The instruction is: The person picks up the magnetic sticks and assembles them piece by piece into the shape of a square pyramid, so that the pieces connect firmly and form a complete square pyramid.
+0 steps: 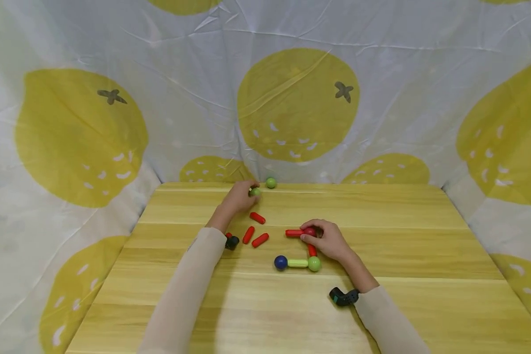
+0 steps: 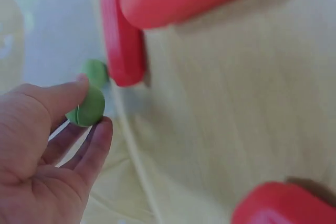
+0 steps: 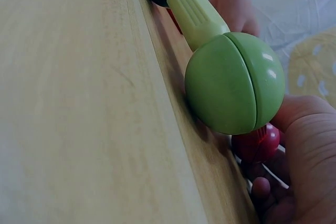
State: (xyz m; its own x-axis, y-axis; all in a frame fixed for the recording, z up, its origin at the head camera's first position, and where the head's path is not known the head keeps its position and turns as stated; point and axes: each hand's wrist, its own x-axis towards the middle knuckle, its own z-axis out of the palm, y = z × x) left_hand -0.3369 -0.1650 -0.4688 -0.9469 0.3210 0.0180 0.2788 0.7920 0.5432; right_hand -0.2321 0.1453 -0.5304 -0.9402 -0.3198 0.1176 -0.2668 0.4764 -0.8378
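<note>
2 hands are over the wooden table (image 1: 380,211): the left hand (image 1: 240,196) pinches a small green ball (image 1: 254,192) between thumb and fingertips near the back edge, though i cannot tell if it touches the wood, and the right hand (image 1: 329,239) pinches a red ball (image 1: 309,231), nearer the middle. the pieces look like hard, light plastic, stiff and unlikely to break; being smooth and round, the loose ball would probably roll or slip, so thumb and fingers across its widest part should suit, while the linked piece is likely steadiest held by a ball, close to its joints. the held green ball is plain, with a thin seam around it. from the red ball, 1 red bar (image 1: 294,233) points left and a shorter stretch of red runs toward a lime ball (image 1: 314,264), shiny and seamed, which a pale ridged bar (image 1: 297,263) joins to a blue ball (image 1: 280,262)
</note>
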